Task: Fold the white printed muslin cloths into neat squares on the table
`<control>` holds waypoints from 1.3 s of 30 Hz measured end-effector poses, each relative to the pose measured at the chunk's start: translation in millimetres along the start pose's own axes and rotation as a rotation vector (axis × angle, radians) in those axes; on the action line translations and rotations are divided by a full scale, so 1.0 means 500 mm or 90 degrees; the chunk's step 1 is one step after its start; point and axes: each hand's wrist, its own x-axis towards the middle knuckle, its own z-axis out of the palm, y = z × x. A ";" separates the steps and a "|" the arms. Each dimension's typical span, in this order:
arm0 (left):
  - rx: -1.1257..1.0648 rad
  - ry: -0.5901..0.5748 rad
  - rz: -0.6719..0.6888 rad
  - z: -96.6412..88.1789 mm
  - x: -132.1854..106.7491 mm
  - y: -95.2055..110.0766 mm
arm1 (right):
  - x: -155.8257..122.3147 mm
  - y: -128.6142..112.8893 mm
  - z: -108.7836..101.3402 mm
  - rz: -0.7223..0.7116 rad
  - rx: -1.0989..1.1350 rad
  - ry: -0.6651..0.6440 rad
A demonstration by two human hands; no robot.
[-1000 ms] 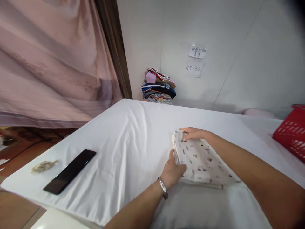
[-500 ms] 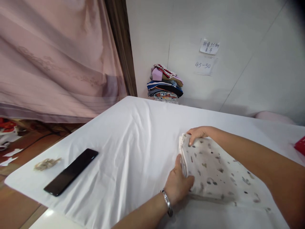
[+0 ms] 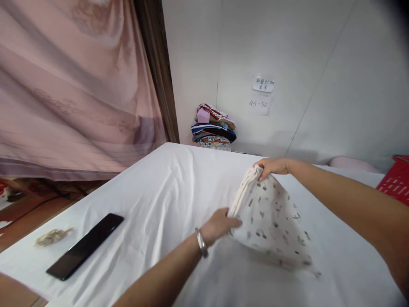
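Observation:
A folded white cloth with small dark prints (image 3: 271, 221) is lifted at its left edge off the white-covered table (image 3: 159, 200). My left hand (image 3: 219, 224), with a metal bracelet on the wrist, grips the near corner of that edge. My right hand (image 3: 273, 166) pinches the far corner, held higher. The cloth's right side still trails down onto the table.
A black phone (image 3: 84, 246) lies on the table at the left, with a small tan bundle (image 3: 51, 236) beside it. A stack of folded clothes (image 3: 213, 127) stands against the back wall. A red basket (image 3: 396, 181) sits at the right edge. A pink curtain (image 3: 70, 85) hangs at left.
Both hands, which rested on the flat cloth's left edge, have closed on its corners and raised that edge off the table.

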 end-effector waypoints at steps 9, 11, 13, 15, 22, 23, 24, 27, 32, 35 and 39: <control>0.584 0.457 0.442 -0.192 0.034 0.370 | -0.155 -0.127 -0.122 -0.412 -0.064 0.572; 0.673 0.513 0.526 -0.192 0.020 0.362 | -0.158 -0.107 -0.097 -0.456 -0.113 0.627; 0.741 0.519 0.575 -0.177 0.014 0.300 | -0.143 -0.052 -0.045 -0.449 -0.206 0.676; 0.792 0.457 0.584 -0.150 0.016 0.197 | -0.113 0.033 0.029 -0.427 -0.300 0.715; 0.787 0.204 0.434 -0.034 0.011 -0.136 | -0.029 0.321 0.282 -0.396 -0.382 0.496; 0.776 0.210 0.423 -0.027 0.007 -0.150 | -0.030 0.337 0.295 -0.379 -0.366 0.493; 0.764 0.219 0.420 -0.023 0.003 -0.157 | -0.033 0.347 0.301 -0.365 -0.350 0.491; 0.729 0.227 0.438 -0.024 -0.004 -0.154 | -0.050 0.352 0.302 -0.343 -0.284 0.460; 0.682 0.204 0.468 -0.039 -0.014 -0.150 | -0.084 0.329 0.314 -0.256 -0.038 0.449; 0.631 0.207 0.470 -0.045 -0.016 -0.149 | -0.103 0.302 0.323 -0.172 0.077 0.491; 0.593 0.228 0.470 -0.038 -0.010 -0.137 | -0.113 0.283 0.327 -0.113 0.060 0.566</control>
